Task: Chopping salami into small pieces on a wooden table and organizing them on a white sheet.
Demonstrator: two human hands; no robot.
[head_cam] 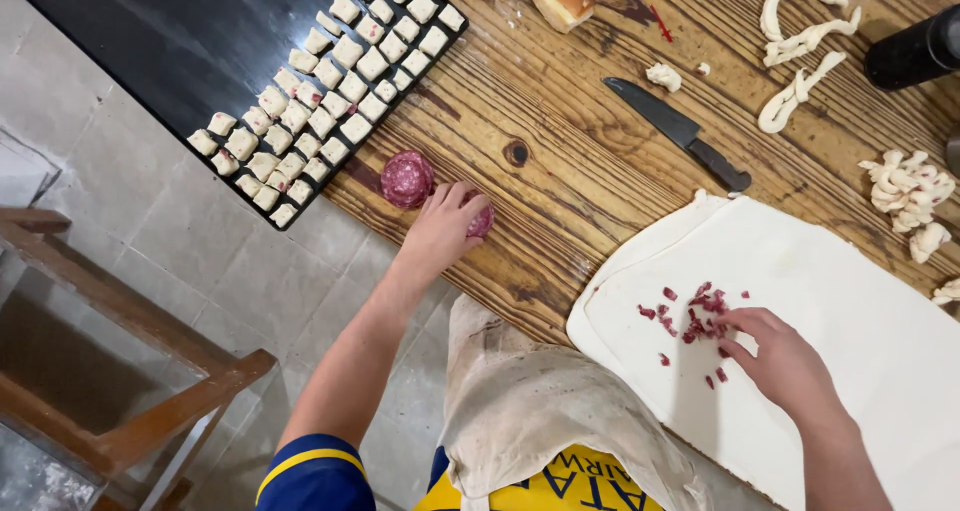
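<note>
Salami slices (407, 179) sit by the left hand (443, 226) — fingers curled over one; right hand (775, 356) pinches chopped bits (700, 316) on dough sheet (860, 301).

Left hand (447, 226) grips a salami slice (482, 221); right hand (775, 356) touches chopped salami bits (700, 316) on dough sheet (850, 301).

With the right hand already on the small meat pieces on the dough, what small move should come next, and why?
Probably spread the red meat bits outward with the right hand. They lie bunched in one small patch near the edge of the dough sheet, and most of the sheet is bare. The left hand rests on a sausage slice on the wooden table, away from the dough.
</note>
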